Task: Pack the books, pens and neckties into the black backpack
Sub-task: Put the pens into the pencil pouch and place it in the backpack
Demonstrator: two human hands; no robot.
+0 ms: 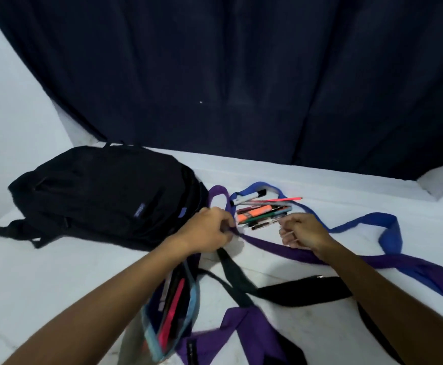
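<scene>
The black backpack [104, 191] lies flat on the white table [30, 280] at the left. Just right of it sits a pile of pens [263, 210] and markers, ringed by a blue necktie [367, 223]. A purple necktie [267, 246] loops past the pens and runs to the right. My left hand [209, 229] pinches the purple necktie near its crossing, with a black necktie [234, 272] trailing below it. My right hand [303, 231] hovers with curled fingers beside the pens, above the purple tie. A stack of books [170, 309] lies under my left forearm, blurred.
A dark navy curtain [241, 75] hangs behind the table. White wall [4, 101] stands at the left. More purple and black tie fabric [241, 335] lies at the near edge.
</scene>
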